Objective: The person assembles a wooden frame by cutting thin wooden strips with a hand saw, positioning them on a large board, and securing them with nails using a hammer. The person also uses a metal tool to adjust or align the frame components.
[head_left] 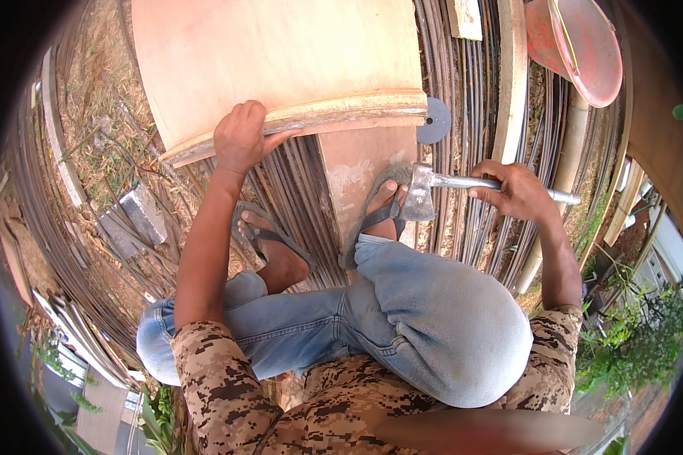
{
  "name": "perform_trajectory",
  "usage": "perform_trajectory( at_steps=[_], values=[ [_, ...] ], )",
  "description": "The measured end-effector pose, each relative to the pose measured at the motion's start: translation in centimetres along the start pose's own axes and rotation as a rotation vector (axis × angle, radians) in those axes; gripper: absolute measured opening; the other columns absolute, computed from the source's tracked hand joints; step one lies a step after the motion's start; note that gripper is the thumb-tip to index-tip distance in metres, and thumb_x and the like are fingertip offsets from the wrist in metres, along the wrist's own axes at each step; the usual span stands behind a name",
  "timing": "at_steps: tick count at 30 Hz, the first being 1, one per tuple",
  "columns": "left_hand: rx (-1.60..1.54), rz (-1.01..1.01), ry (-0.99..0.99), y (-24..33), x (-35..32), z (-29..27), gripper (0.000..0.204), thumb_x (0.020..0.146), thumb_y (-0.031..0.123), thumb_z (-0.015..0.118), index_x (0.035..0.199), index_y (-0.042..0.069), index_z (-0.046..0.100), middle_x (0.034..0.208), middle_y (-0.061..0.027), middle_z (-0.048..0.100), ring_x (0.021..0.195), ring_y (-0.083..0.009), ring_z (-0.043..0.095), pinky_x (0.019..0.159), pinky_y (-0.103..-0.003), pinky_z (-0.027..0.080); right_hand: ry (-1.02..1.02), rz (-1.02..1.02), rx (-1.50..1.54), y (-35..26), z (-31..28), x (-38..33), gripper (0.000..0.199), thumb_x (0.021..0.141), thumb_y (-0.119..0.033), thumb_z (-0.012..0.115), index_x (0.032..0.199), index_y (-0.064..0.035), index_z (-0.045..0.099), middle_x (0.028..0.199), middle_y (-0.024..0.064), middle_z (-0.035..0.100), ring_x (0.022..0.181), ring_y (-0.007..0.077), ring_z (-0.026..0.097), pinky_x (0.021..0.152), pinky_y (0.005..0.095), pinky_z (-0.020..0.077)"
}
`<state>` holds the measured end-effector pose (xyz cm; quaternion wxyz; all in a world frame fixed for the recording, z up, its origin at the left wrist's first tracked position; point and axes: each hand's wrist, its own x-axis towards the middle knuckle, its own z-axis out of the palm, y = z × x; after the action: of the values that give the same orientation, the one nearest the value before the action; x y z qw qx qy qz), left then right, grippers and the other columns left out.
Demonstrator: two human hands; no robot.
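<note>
Bucket (pixel 584 45) lies tipped; right hand (pixel 517 189) grips hatchet (pixel 432 189).

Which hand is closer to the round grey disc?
Right. The right hand, holding the hatchet, is just below and to the right of the disc. The left hand grips the batten farther off, at the disc's left.
</note>
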<state>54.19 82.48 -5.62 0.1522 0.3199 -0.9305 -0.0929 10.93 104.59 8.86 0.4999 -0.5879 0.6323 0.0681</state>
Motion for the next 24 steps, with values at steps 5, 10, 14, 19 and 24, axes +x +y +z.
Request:
perform_trajectory(
  at_steps=[5, 10, 14, 19, 24],
  values=[
    [0.056, -0.035, -0.079, 0.2, -0.1, 0.4, 0.064, 0.067, 0.056, 0.089, 0.095, 0.006, 0.062, 0.087, -0.0074, 0.065, 0.077, -0.0223, 0.065, 0.063, -0.033, 0.054, 0.204, 0.23, 1.069, 0.0, 7.3, -2.0, 0.034, 0.109, -0.04, 0.049, 0.101, -0.0102, 0.061, 0.061, -0.0031, 0.045, 0.049, 0.0076, 0.039, 0.045, 0.0281, 0.033],
    [0.071, -0.025, -0.092, 0.5, 0.3, 0.1, 0.063, 0.066, 0.054, 0.091, 0.096, 0.006, 0.063, 0.088, -0.0078, 0.065, 0.077, -0.0239, 0.065, 0.064, -0.034, 0.054, 0.615, 0.335, 0.982, -5.8, 11.6, 3.0, 0.04, 0.111, -0.04, 0.042, 0.095, -0.0054, 0.055, 0.066, -0.0011, 0.046, 0.058, 0.0082, 0.043, 0.053, 0.0274, 0.0384],
    [0.037, 0.002, -0.042, 0.5, 0.5, 0.1, 0.063, 0.065, 0.051, 0.092, 0.096, 0.007, 0.062, 0.088, -0.0085, 0.065, 0.076, -0.0251, 0.065, 0.062, -0.034, 0.053, 0.914, 0.173, 0.794, -8.5, 7.5, 1.8, 0.037, 0.111, -0.04, 0.041, 0.096, -0.0082, 0.051, 0.067, -0.004, 0.045, 0.051, 0.004, 0.039, 0.042, 0.0222, 0.0326],
    [0.011, 0.002, -0.042, 0.5, 0.2, 0.2, 0.062, 0.065, 0.047, 0.094, 0.099, 0.007, 0.061, 0.089, -0.0097, 0.066, 0.075, -0.026, 0.065, 0.062, -0.035, 0.053, 1.543, -0.412, 1.139, -9.0, 5.1, -0.2, 0.038, 0.109, -0.042, 0.047, 0.106, -0.0047, 0.05, 0.068, 0.0021, 0.048, 0.05, 0.0077, 0.044, 0.04, 0.0225, 0.0356],
    [-0.009, 0.002, -0.058, 0.7, 0.4, 0.0, 0.061, 0.066, 0.049, 0.091, 0.098, 0.006, 0.061, 0.089, -0.0093, 0.064, 0.077, -0.0268, 0.064, 0.064, -0.036, 0.052, 0.719, 0.432, 0.54, -7.8, 10.3, 5.3, 0.032, 0.108, -0.033, 0.05, 0.102, -0.0012, 0.051, 0.067, 0.0135, 0.06, 0.056, 0.0201, 0.06, 0.047, 0.0381, 0.0446]
  ],
)
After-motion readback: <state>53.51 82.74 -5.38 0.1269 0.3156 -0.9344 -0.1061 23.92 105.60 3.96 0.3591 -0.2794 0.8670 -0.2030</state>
